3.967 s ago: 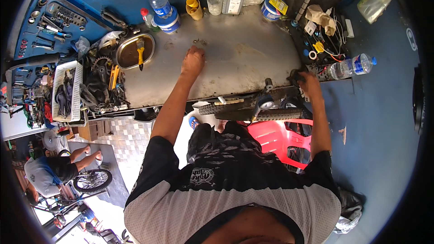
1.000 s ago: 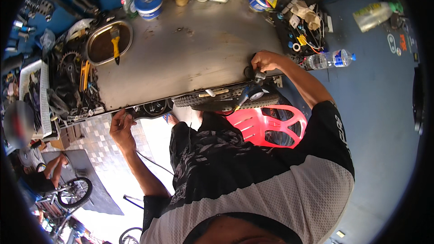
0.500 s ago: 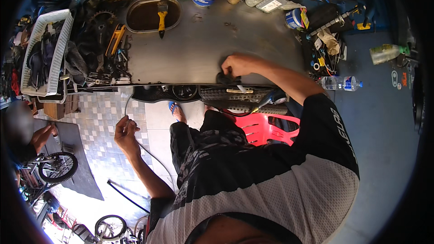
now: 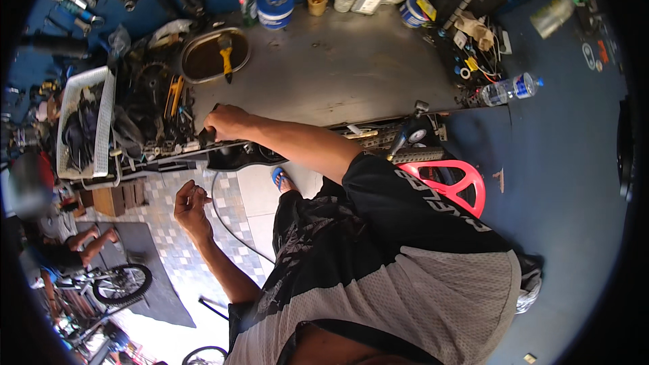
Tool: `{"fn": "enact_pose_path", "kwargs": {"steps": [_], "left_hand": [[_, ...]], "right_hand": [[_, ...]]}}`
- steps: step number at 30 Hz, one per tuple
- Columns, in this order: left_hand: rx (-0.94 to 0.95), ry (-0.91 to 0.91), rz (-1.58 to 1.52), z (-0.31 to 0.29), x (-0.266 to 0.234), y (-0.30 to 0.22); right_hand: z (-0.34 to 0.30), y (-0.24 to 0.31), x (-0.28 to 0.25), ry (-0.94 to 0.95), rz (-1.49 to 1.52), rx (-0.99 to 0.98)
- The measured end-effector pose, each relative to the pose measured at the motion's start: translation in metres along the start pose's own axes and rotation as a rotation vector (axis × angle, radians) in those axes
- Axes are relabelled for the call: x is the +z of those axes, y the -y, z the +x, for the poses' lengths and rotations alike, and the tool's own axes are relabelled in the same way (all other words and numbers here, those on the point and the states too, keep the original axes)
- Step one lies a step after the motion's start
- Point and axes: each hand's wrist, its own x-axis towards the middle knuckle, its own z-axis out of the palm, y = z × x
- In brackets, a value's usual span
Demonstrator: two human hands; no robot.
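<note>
My right hand (image 4: 228,122) is closed on a dark, bunched rag (image 4: 207,136) at the front left of the metal bench top (image 4: 324,61). Only part of the rag shows beneath the fingers, close to the tools at the bench's left end. My left hand (image 4: 192,211) hangs in the air in front of the bench, over the tiled floor. Its fingers are curled together, and whatever may be between them is too small to make out. Toward the back of the bench, a brush with a yellow handle (image 4: 226,61) lies across an oval tray (image 4: 192,76) of dark liquid.
A white basket (image 4: 108,122) and orange-handled cutters (image 4: 174,96) crowd the left end. Bottles, a blue-and-white tub (image 4: 274,16) and a yellow container (image 4: 316,1) line the back. A red chair (image 4: 473,186) stands below the bench's right side. Another person works by a bicycle wheel (image 4: 122,284) at lower left.
My right hand has swept the rag left along the bench's front edge, from right of the middle to the left end. My left hand stays raised with curled fingers. The view has shifted and tilted.
</note>
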Motion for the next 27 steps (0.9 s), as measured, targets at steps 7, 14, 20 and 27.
{"fn": "enact_pose_path", "kwargs": {"steps": [7,14,20,27], "left_hand": [[0.069,0.114,0.009,0.004,0.058,-0.017],[-0.034,0.186,0.007,-0.01,0.122,-0.007],[-0.026,0.234,0.073,-0.007,0.163,-0.013],[-0.081,0.213,0.079,-0.013,0.174,-0.013]], "right_hand": [[-0.139,-0.063,-0.229,-0.199,0.225,-0.213],[-0.375,-0.16,-0.342,-0.127,0.017,0.48],[-0.464,-0.231,-0.295,-0.218,-0.253,0.579],[-0.476,-0.26,-0.274,-0.108,-0.364,0.594]]}}
